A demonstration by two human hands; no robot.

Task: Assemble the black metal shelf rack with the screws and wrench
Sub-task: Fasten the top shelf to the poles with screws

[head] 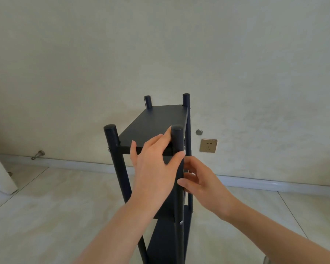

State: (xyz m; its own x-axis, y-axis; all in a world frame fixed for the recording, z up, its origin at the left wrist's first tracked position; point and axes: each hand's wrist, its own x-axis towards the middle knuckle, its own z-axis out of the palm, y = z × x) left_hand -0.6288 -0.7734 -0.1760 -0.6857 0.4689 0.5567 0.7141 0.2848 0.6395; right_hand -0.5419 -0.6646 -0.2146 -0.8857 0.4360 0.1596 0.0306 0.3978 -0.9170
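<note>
My left hand (154, 168) lies spread on the top shelf (156, 121); just below, my right hand (200, 180) pinches the upright near-right post (177, 138).

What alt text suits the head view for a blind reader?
Two bare hands work at the near right post of an upright black rack: the left hand lies on the top shelf corner, the right hand curls against the post below. Pale wall, socket, tiled floor.
</note>
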